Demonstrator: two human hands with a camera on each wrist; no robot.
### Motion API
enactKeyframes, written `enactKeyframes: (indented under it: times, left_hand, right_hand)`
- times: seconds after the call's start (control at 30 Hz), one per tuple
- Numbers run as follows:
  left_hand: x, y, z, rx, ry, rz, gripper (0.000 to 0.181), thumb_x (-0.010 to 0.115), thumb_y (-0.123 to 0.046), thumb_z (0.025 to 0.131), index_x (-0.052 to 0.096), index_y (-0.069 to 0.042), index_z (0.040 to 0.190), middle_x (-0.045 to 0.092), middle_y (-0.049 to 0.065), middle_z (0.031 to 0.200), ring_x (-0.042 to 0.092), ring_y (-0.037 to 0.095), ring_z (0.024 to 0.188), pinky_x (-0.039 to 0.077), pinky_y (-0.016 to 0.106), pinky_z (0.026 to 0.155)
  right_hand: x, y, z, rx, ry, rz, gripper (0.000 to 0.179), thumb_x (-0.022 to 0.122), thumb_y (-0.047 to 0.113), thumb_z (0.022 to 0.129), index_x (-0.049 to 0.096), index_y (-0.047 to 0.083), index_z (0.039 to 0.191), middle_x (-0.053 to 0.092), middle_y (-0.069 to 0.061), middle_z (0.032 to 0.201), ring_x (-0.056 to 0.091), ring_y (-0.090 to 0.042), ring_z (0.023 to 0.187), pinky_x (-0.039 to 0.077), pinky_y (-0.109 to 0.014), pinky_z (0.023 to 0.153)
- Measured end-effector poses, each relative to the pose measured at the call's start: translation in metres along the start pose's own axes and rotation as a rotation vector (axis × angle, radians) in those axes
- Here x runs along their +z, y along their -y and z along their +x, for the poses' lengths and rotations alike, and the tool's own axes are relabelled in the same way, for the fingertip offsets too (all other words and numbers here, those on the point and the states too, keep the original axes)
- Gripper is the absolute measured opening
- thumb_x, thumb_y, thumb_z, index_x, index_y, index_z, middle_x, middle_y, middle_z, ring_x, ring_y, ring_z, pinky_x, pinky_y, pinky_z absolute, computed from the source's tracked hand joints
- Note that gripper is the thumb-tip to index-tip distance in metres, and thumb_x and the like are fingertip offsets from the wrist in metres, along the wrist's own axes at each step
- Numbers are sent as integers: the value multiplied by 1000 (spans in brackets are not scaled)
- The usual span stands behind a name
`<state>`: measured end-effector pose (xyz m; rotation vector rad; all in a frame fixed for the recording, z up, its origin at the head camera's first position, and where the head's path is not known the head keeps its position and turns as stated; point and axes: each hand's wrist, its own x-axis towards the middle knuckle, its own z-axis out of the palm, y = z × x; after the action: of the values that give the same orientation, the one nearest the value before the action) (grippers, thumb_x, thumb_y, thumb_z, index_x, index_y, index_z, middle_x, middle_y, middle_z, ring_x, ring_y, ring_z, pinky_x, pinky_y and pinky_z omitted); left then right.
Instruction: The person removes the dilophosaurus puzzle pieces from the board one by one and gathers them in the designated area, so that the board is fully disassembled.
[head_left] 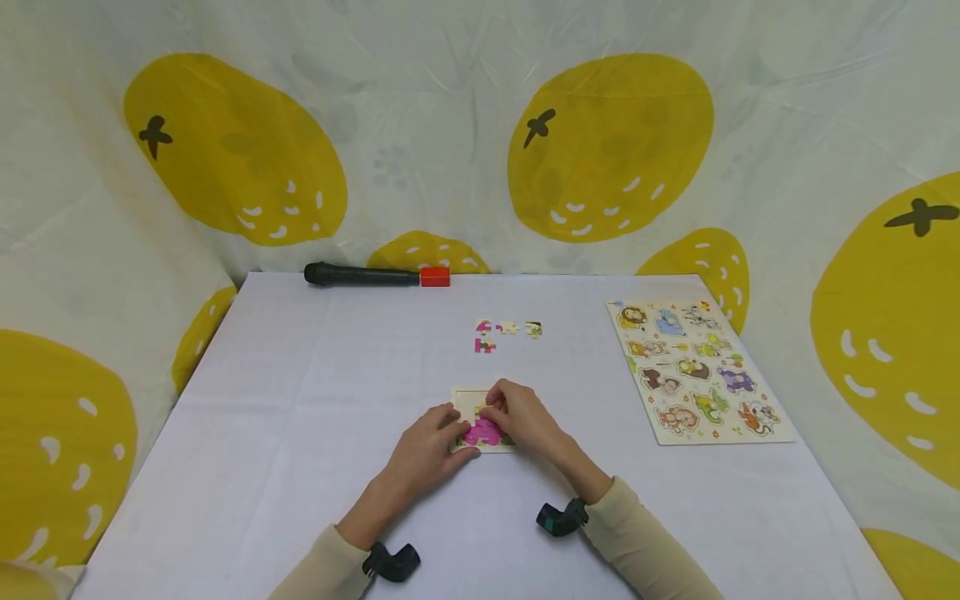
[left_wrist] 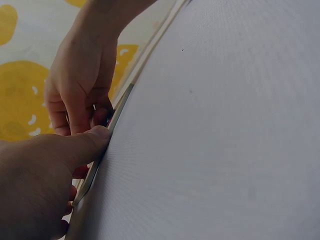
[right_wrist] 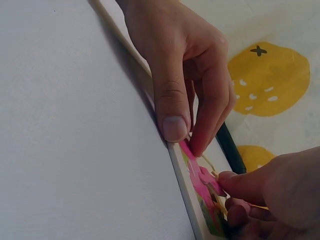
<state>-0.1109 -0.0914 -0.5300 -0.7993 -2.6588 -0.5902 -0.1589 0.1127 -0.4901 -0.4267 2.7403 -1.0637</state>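
A small jigsaw puzzle board (head_left: 461, 392), partly filled with pink and green pieces, lies on the white table in front of me. My left hand (head_left: 431, 442) holds its near left corner, thumb along the front edge and fingertips over the left side. Over the board's right half, my right hand (head_left: 525, 417) pinches a pink puzzle piece (right_wrist: 215, 187) between thumb and fingers, low over the filled part in the right wrist view. The right hand hides the board's right side in the head view. Beyond the board lie several loose puzzle pieces (head_left: 485, 346).
A larger board with animal pictures (head_left: 693, 392) lies at the right side of the table. Along the back edge rests a black microphone (head_left: 367, 275) with a red end (head_left: 435, 277). A curtain with yellow fruit prints (head_left: 611, 150) hangs behind the table.
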Motion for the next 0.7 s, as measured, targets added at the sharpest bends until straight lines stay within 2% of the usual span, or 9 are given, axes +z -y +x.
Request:
enactKeyframes:
  times: [0.3,0.53,0.7]
  left_hand:
    - [0,-1,0,-2,-6,-5,43,79,-46,83,75,-14,113,66,7,120,64,22,114,57,36,95]
    - [0,-1,0,-14,14,-3,43,77,-48,85,75,-16,113,66,6,121,64,21,114,56,36,96]
    - [1,0,0,6,-8,-5,42,79,-46,83,76,-15,111,66,6,118,64,20,111,57,35,93]
  right_hand:
    - [-4,-2,1,25,46,49,22,77,23,89,65,9,101,61,1,79,52,-11,67,42,-19,57]
    - [-10,-5,2,-7,105,53,23,76,22,89,64,10,105,62,1,82,53,-11,71,44,-19,60]
    - [-13,-8,5,-9,75,89,22,74,19,91,65,9,108,65,0,85,55,-11,70,47,-19,61]
